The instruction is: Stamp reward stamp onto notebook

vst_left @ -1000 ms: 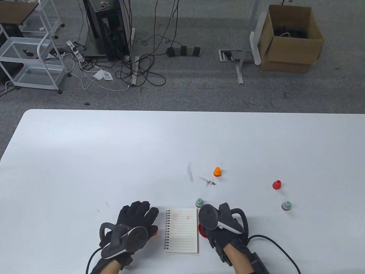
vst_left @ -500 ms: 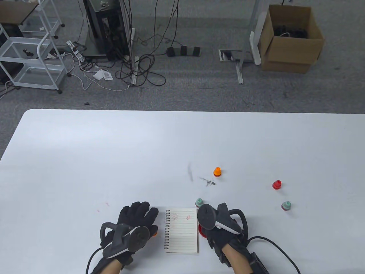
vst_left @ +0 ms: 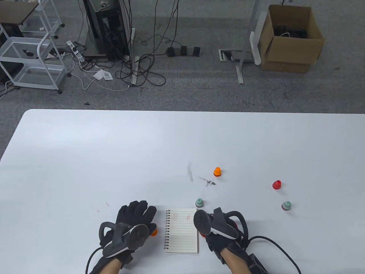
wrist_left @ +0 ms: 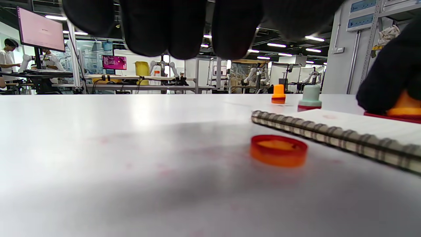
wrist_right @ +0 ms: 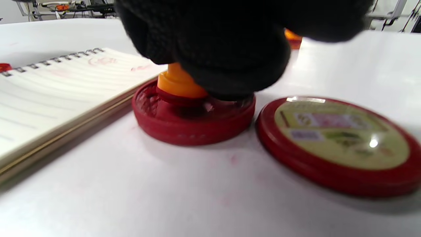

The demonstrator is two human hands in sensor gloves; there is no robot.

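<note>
White table (vst_left: 85, 148) with grey smudges (vst_left: 207, 181) near centre. Spare stamps upright on it: orange stamp (vst_left: 217, 171), red stamp (vst_left: 276, 184), mint stamp (vst_left: 199, 202) just beyond the pad, second mint stamp (vst_left: 286, 205) at right. Small orange cap (wrist_left: 279, 154) lies on table. On floor beyond: cardboard box (vst_left: 291, 40), white cart (vst_left: 31, 54), cables (vst_left: 142, 65).

Bright even overhead light, soft shadows, blurred wrist close-ups (edges bowed)

table view high, looking down | wrist views low, close — all share notebook (vst_left: 181, 230)
</note>
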